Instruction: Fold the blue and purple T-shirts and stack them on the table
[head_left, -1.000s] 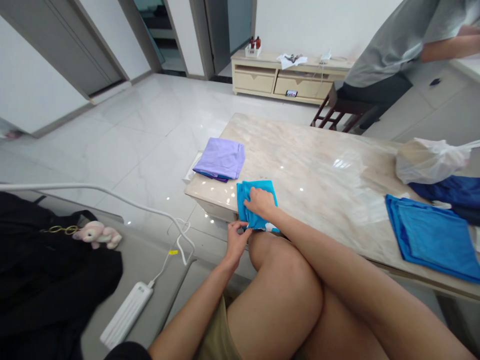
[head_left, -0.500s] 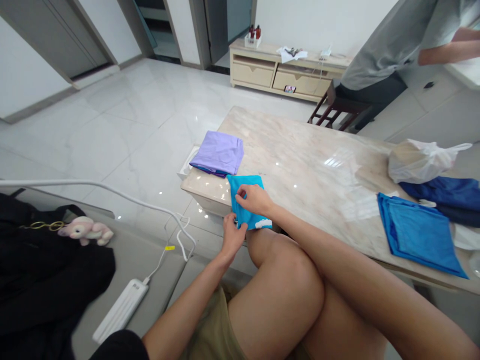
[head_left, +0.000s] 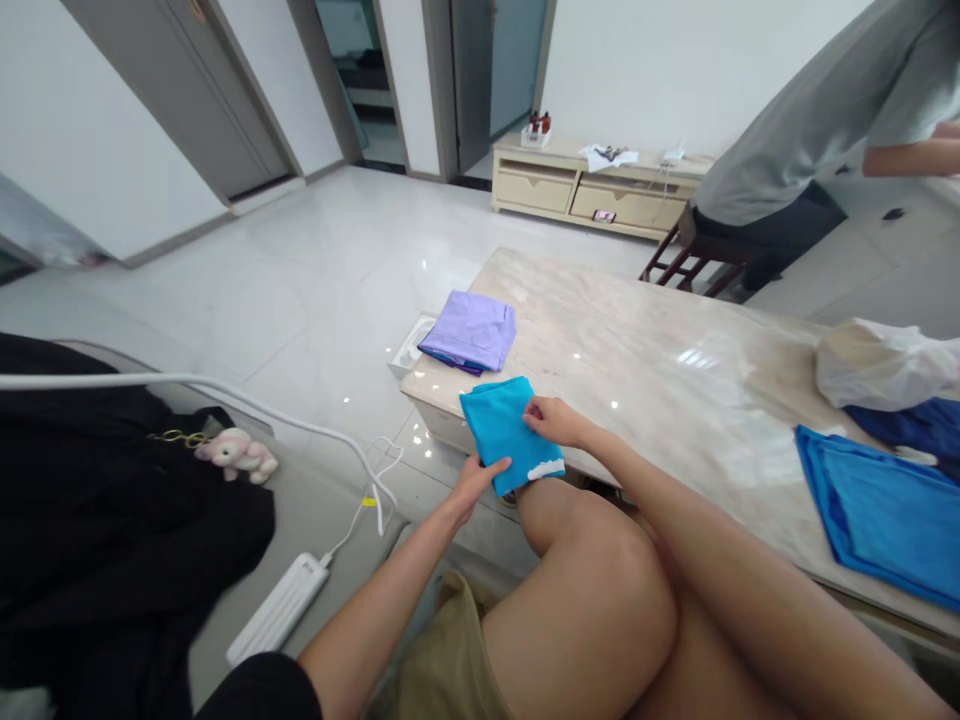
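A bright blue folded cloth (head_left: 506, 430) with a white patch along its lower edge lies partly over the table's near edge, just above my knee. My left hand (head_left: 478, 482) grips its lower left side, thumb on top and fingers underneath. At the right edge, my right hand (head_left: 553, 420) has curled fingers pinching the fabric. Just beyond, at the table corner, sits a folded stack with a lilac cloth (head_left: 472, 328) on top and darker blue and purple layers below. Farther right on the table is a larger pile of blue cloth (head_left: 885, 510).
The marble-topped table (head_left: 637, 340) stretches to the right, with a white plastic bag (head_left: 885, 365) on dark blue fabric. A power strip (head_left: 279, 608), white cable and plush toy (head_left: 238, 455) lie on the sofa at left. Another person (head_left: 810, 130) sits on a stool beyond.
The right hand has moved from the middle of the blue cloth to its right edge. The left thumb now lies over the cloth, which appears flatter. The camera view has shifted.
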